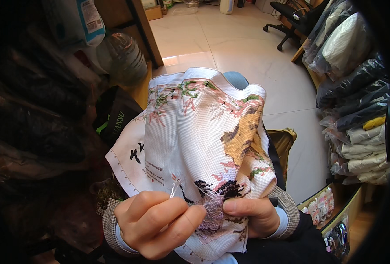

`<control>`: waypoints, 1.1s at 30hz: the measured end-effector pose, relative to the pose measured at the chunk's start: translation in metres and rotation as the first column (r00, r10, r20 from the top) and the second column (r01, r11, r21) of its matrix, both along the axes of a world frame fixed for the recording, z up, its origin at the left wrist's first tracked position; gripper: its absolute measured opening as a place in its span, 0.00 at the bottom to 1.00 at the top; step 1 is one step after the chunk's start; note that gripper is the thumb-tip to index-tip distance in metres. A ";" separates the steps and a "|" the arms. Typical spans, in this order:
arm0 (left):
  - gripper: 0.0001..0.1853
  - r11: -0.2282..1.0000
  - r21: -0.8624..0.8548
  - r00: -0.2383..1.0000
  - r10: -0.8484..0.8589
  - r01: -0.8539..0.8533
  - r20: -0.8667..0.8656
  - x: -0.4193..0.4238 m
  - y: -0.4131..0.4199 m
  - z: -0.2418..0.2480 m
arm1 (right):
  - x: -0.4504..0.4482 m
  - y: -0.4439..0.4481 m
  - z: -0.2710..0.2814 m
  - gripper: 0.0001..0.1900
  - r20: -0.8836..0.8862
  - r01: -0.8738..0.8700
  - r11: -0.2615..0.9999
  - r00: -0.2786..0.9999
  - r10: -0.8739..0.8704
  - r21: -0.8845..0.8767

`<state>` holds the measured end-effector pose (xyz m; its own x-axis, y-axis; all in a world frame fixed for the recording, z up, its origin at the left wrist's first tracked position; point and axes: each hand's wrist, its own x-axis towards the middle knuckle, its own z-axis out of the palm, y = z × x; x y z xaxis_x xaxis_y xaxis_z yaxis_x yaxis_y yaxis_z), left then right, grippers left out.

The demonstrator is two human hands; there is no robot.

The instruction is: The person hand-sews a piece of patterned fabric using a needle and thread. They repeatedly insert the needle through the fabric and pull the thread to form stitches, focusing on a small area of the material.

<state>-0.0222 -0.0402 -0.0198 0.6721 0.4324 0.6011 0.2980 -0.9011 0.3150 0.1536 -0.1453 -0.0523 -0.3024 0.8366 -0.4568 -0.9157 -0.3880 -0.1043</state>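
A white cross-stitch cloth [198, 132] with a part-stitched picture in tan, green, pink, black and lilac lies bunched over the lap. My right hand [254, 214] grips its lower right part, thumb on the front beside the lilac and black stitches, the other fingers hidden behind. My left hand [160, 221] is over the lower left of the cloth, fingers curled and pinched around thin white thread [174, 188]. A loop of pale thread also lies across the black stitches. Whether a needle sits between the left fingertips cannot be seen.
Plastic-wrapped folded garments [356, 132] are stacked on shelves at the right, above a bin of small packets [320, 206]. Dark bagged items [43, 132] fill the left. A black bag [115, 112] lies beside the cloth. A wheeled office chair [289, 24] stands on the tiled floor [238, 43].
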 end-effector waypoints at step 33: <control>0.18 0.963 -0.073 0.965 -0.253 0.258 0.075 0.012 0.032 -0.004 | -0.001 -0.001 -0.002 0.22 0.036 -0.024 0.999 0.999 0.023 0.034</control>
